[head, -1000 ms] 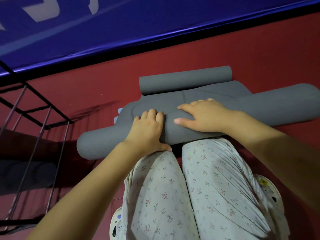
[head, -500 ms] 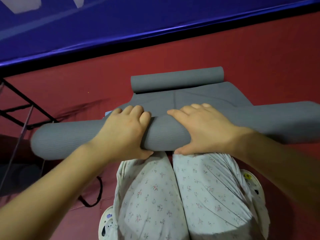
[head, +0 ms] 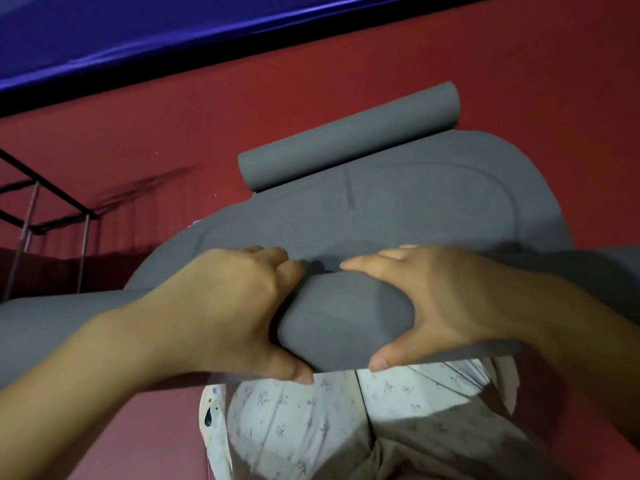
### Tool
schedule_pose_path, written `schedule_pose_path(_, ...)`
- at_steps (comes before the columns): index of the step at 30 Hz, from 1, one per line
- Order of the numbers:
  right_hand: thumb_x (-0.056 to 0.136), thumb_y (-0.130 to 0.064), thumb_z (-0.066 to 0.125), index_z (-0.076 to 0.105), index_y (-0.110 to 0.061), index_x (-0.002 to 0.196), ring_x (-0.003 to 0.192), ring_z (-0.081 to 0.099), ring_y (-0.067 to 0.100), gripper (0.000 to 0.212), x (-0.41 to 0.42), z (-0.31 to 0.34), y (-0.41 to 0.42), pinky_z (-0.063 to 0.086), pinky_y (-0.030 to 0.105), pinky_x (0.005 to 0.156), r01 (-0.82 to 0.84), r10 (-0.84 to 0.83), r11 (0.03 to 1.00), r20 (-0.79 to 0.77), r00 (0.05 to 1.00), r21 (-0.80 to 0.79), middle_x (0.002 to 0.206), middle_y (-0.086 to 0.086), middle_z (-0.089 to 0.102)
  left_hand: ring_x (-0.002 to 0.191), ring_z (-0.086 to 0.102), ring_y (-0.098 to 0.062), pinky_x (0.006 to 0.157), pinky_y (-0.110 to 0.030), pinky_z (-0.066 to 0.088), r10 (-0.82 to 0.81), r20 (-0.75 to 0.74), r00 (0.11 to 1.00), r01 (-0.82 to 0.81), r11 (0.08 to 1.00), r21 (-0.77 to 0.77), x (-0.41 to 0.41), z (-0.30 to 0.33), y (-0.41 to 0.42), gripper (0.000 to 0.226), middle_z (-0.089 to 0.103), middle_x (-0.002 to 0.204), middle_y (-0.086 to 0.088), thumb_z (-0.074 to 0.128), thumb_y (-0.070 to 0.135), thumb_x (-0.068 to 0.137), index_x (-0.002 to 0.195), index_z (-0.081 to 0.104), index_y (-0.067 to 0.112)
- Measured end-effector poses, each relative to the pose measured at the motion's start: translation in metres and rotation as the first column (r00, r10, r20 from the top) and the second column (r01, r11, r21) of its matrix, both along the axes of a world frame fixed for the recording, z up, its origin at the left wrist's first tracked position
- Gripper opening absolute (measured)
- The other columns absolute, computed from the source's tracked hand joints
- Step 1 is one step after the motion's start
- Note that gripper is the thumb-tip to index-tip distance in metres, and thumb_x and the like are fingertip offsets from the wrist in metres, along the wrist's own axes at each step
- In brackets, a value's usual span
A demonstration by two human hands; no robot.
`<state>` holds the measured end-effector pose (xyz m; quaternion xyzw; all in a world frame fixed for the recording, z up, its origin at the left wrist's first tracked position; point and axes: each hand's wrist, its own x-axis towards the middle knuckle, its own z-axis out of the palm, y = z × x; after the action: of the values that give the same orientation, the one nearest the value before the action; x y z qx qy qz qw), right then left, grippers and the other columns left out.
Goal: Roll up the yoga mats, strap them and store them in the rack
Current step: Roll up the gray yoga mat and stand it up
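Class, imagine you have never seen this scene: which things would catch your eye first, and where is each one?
First, the two hands at the centre: the left hand and the right hand grip a thick grey mat roll lying crosswise just above the person's knees. Beyond it the flat part of the mat stretches over the red floor to a smaller curled end. A dark metal rack stands at the left edge.
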<state>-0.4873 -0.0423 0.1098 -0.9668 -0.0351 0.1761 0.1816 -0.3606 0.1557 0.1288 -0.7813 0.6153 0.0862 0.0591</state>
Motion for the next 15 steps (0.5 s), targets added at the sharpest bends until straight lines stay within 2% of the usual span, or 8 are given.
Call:
schedule_pose_path(3,0.059,-0.081,0.06,0.015,-0.044,0.145,0.128,0.022,-0.005,0.104,0.002,-0.005,-0.002,0.011,0.007,0.1,-0.022,0.022,1.0,0.075,0.997,0.001,0.143,-0.027,0.028,0.066,0.056,-0.007,0.055,-0.022,0.046,0.036,-0.08,0.996,-0.033,0.999,0.043,0.007,0.001,-0.001,0.079,0.052,0.075,0.013,0.05,0.091,0.047,0.096,0.06,0.029)
schedule_pose_path(5,0.062,-0.082,0.051,0.025,-0.04,0.145,0.127,0.02,-0.005,0.097,-0.005,-0.008,-0.002,0.005,0.008,0.102,-0.017,0.012,0.999,0.179,0.984,0.031,0.146,-0.022,0.03,0.073,0.054,-0.003,0.06,-0.015,0.04,0.093,-0.156,0.983,-0.076,0.99,0.115,0.011,0.003,-0.005,0.074,0.05,0.08,0.016,0.055,0.09,0.045,0.097,0.055,0.037)
schedule_pose_path(8,0.075,-0.07,0.049,0.044,-0.033,0.136,0.125,0.033,0.004,0.072,-0.021,-0.017,0.003,0.021,0.024,0.104,0.046,-0.07,0.996,0.375,0.924,0.073,0.141,-0.01,0.042,0.081,0.054,0.003,0.066,-0.014,0.043,0.18,-0.297,0.938,-0.123,0.972,0.201,0.021,0.008,-0.015,0.07,0.055,0.085,0.018,0.063,0.086,0.043,0.096,0.055,0.04)
schedule_pose_path(10,0.082,-0.061,0.048,0.05,-0.031,0.133,0.122,0.041,0.009,0.059,-0.026,-0.024,0.008,0.03,0.03,0.104,0.091,-0.115,0.993,0.476,0.872,0.073,0.136,-0.007,0.048,0.084,0.056,0.008,0.069,-0.011,0.044,0.246,-0.408,0.879,-0.145,0.954,0.263,0.029,0.01,-0.022,0.062,0.06,0.091,0.024,0.071,0.078,0.045,0.093,0.058,0.041)
schedule_pose_path(12,0.085,-0.058,0.048,0.053,-0.028,0.131,0.119,0.048,0.011,0.056,-0.023,-0.029,0.01,0.034,0.033,0.102,0.118,-0.143,0.99,0.515,0.845,0.08,0.133,-0.006,0.053,0.085,0.059,0.009,0.076,-0.016,0.049,0.32,-0.49,0.811,-0.155,0.925,0.347,0.037,0.012,-0.028,0.059,0.063,0.093,0.029,0.079,0.07,0.047,0.096,0.061,0.041)
schedule_pose_path(15,0.082,-0.066,0.046,0.056,-0.025,0.13,0.114,0.053,0.012,0.063,-0.012,-0.029,0.007,0.038,0.03,0.096,0.109,-0.132,0.991,0.506,0.852,0.075,0.127,-0.007,0.057,0.086,0.065,0.004,0.084,-0.029,0.054,0.395,-0.534,0.747,-0.154,0.885,0.439,0.048,0.012,-0.036,0.061,0.069,0.094,0.022,0.081,0.064,0.048,0.101,0.065,0.037)
